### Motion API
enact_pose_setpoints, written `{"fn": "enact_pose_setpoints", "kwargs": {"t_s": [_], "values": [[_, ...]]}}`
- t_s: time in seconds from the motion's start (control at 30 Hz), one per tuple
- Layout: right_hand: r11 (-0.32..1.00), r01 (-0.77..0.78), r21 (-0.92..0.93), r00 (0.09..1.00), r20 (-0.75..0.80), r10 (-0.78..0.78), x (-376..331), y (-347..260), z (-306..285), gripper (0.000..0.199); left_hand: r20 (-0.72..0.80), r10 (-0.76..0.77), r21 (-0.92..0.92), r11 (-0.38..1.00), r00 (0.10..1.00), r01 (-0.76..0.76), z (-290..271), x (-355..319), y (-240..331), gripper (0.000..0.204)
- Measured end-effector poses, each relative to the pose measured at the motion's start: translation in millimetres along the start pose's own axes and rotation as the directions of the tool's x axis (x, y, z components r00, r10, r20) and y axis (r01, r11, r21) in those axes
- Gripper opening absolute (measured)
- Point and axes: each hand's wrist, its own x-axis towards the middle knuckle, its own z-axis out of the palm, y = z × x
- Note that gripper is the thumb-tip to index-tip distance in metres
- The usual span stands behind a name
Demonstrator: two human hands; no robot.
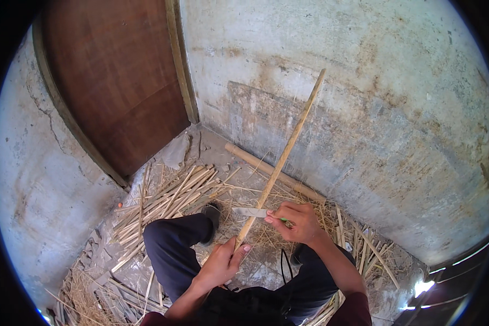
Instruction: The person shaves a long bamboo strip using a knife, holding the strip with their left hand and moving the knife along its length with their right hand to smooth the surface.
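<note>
Over the middle of the floor (259,274), gripping a long bamboo strip (293,144) near its lower end with the left hand (221,263), closed round it, and pinching a knife (249,212) by the handle in the right hand (297,221), with the blade crossing the strip just beyond the left. Looks like mid-shaving, with the upper end slanting up before the wall (402,146); cannot tell how much surface is already smoothed. Probably split already: pile of narrow sticks (168,209) toward the floor's corner by the door (114,81); likely left: more scraping on this strip.
</note>
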Motion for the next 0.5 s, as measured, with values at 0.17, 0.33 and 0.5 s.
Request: {"fn": "enact_pose_setpoints", "kwargs": {"t_s": [0.17, 0.33, 0.5], "values": [[0.999, 0.025, -0.047, 1.000, -0.013, -0.025, 0.9, 0.9, -2.3, 0.014, -0.001, 0.033, -0.001, 0.999, 0.999, -0.033, -2.8, 1.8, 0.0, 0.029], [0.989, 0.043, -0.142, 0.999, 0.012, -0.041, 3.2, 4.8, -7.2, 0.012, 0.005, 0.049, 0.028, 0.998, 0.999, -0.049, -6.0, 1.2, -7.7, 0.027], [0.993, -0.105, -0.058, 0.963, -0.256, 0.086, 7.2, 48.8, -37.3, 0.010, 0.041, 0.040, 0.012, 0.999, 0.998, -0.040, -4.3, -18.4, -18.4, 0.026]]}}
